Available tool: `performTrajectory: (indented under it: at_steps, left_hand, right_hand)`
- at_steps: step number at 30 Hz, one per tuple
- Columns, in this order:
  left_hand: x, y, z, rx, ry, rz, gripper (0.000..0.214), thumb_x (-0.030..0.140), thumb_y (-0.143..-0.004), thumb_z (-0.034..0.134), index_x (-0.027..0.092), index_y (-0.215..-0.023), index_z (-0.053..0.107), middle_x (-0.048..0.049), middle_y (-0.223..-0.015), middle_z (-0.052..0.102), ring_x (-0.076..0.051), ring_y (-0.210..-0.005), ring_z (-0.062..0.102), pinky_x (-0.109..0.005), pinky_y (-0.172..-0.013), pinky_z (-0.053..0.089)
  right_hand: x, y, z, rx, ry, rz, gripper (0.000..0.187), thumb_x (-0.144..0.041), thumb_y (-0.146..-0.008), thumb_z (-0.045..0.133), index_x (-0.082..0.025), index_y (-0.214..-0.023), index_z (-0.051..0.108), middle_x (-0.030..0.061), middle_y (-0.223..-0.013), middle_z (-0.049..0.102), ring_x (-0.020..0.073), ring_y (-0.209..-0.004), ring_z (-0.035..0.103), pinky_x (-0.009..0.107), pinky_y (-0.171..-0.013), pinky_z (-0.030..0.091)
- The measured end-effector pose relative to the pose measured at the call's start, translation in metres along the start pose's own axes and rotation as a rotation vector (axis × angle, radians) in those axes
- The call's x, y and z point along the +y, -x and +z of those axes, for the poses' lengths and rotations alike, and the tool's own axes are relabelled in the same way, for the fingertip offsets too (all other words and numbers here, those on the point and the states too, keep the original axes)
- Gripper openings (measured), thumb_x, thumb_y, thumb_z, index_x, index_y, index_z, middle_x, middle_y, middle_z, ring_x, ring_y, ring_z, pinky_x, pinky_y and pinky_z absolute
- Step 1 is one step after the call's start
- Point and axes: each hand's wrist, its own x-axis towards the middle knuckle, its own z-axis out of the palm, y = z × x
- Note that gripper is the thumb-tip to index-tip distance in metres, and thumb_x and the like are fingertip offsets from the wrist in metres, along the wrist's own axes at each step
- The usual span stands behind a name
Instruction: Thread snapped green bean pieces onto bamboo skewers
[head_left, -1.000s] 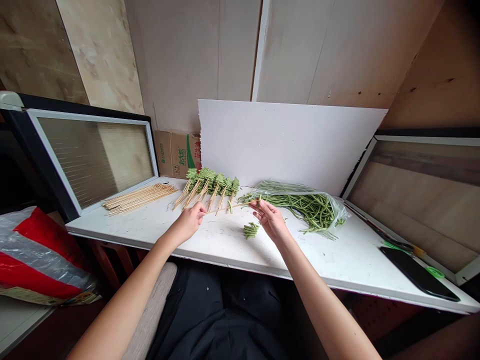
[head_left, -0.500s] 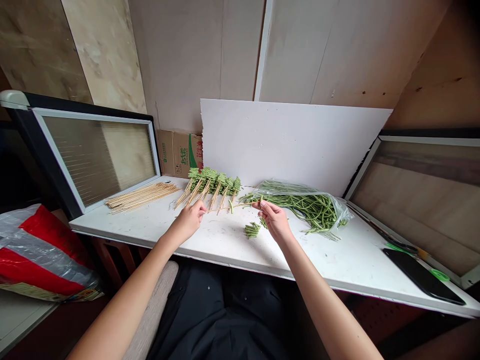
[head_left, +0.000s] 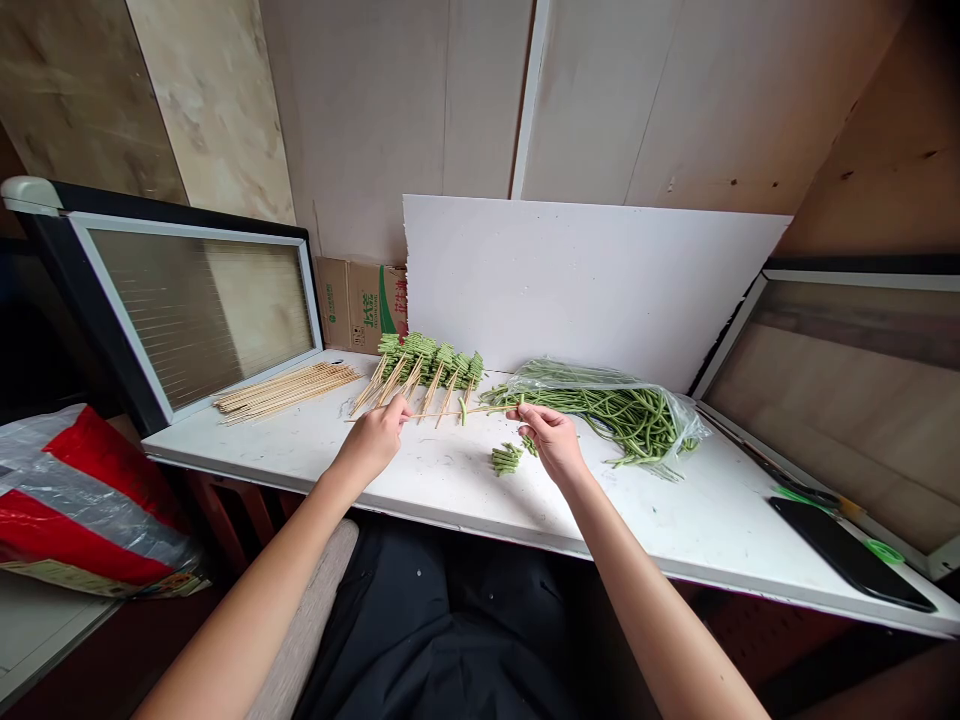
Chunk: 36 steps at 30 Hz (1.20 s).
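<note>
My left hand [head_left: 381,435] is closed on a thin bamboo skewer [head_left: 435,414], held nearly level above the table. One short green bean piece [head_left: 463,411] is threaded crosswise on it between my hands. At the skewer's right end, my right hand [head_left: 550,435] pinches another cut bean piece [head_left: 522,401] between thumb and fingers; whether the tip has pierced it I cannot tell. Below, a small pile of cut beans [head_left: 506,459] lies on the white table, with a few more partly hidden by my right hand. Several finished bean skewers [head_left: 431,365] lie behind my left hand.
Loose bamboo skewers [head_left: 289,392] lie on the left of the table. Long green beans [head_left: 637,425] spill from a clear plastic bag [head_left: 679,410] at right. A black phone [head_left: 851,553] and scissors [head_left: 806,490] lie far right. A cardboard box [head_left: 360,305] and white board [head_left: 585,290] stand behind.
A back end of the skewer now shows left of my left hand, whose grip is more closed over it. My right hand keeps its pinch with hardly any movement.
</note>
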Motion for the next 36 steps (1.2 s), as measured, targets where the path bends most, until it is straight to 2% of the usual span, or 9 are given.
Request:
performTrajectory:
  at_steps: [5, 12, 20, 27, 29, 32, 36]
  left_hand:
    - [0.003, 0.000, -0.004, 0.032, -0.043, 0.029, 0.034, -0.002, -0.086, 0.045, 0.021, -0.105, 0.062, -0.0106, -0.104, 0.076, -0.027, -0.100, 0.073, -0.036, -0.089, 0.057]
    - [0.008, 0.002, -0.005, 0.056, -0.107, 0.100, 0.038, -0.006, -0.083, 0.041, 0.020, -0.104, 0.061, -0.0105, -0.100, 0.076, -0.025, -0.095, 0.074, -0.036, -0.086, 0.058]
    - [0.002, 0.002, -0.002, 0.075, -0.073, 0.130, 0.033, -0.002, -0.086, 0.044, 0.021, -0.103, 0.060, -0.0099, -0.097, 0.077, -0.026, -0.093, 0.076, -0.034, -0.078, 0.058]
    - [-0.008, 0.000, 0.000, 0.003, 0.117, 0.081, 0.025, 0.006, -0.089, 0.049, 0.021, -0.103, 0.063, -0.0098, -0.095, 0.077, -0.026, -0.092, 0.077, -0.034, -0.076, 0.059]
    - [-0.008, -0.001, -0.001, 0.001, 0.175, 0.087, 0.020, 0.010, -0.092, 0.049, 0.021, -0.103, 0.062, -0.0077, -0.089, 0.075, -0.024, -0.089, 0.076, -0.033, -0.076, 0.059]
    - [-0.003, -0.004, -0.003, 0.030, 0.241, 0.136, 0.014, 0.016, -0.096, 0.051, 0.022, -0.103, 0.062, -0.0042, -0.084, 0.073, -0.021, -0.084, 0.074, -0.032, -0.077, 0.058]
    - [0.012, -0.003, -0.004, 0.120, 0.279, 0.179, 0.005, 0.023, -0.098, 0.059, 0.022, -0.097, 0.063, -0.0053, -0.093, 0.077, -0.021, -0.085, 0.074, -0.031, -0.076, 0.058]
  right_hand:
    - [-0.001, 0.002, 0.002, 0.002, -0.015, 0.042, 0.038, -0.058, -0.070, 0.092, -0.024, -0.083, 0.084, 0.0100, -0.091, 0.081, 0.0274, -0.093, 0.074, 0.036, -0.070, 0.053]
    - [-0.005, 0.004, 0.005, 0.008, -0.069, 0.046, 0.036, -0.055, -0.068, 0.094, -0.024, -0.081, 0.083, 0.0096, -0.088, 0.080, 0.0262, -0.092, 0.073, 0.033, -0.067, 0.051]
    - [-0.006, 0.006, 0.004, -0.014, -0.001, -0.020, 0.034, -0.054, -0.073, 0.092, -0.023, -0.083, 0.085, 0.0091, -0.089, 0.081, 0.0174, -0.068, 0.062, 0.034, -0.066, 0.051]
    - [-0.015, 0.009, 0.003, -0.027, 0.100, -0.163, 0.030, -0.054, -0.078, 0.089, -0.025, -0.088, 0.086, 0.0086, -0.089, 0.082, 0.0247, -0.084, 0.070, 0.036, -0.070, 0.052]
    - [-0.020, 0.010, 0.005, -0.022, 0.113, -0.181, 0.031, -0.053, -0.078, 0.089, -0.025, -0.092, 0.087, 0.0087, -0.091, 0.082, 0.0258, -0.087, 0.072, 0.036, -0.071, 0.053]
    - [-0.025, 0.009, 0.008, 0.031, 0.058, -0.169, 0.036, -0.055, -0.076, 0.090, -0.024, -0.095, 0.086, 0.0091, -0.094, 0.082, 0.0261, -0.087, 0.073, 0.035, -0.068, 0.052]
    - [-0.025, 0.007, 0.012, 0.119, -0.058, -0.130, 0.039, -0.053, -0.072, 0.093, -0.023, -0.096, 0.086, 0.0091, -0.096, 0.081, 0.0273, -0.093, 0.072, 0.033, -0.064, 0.048]
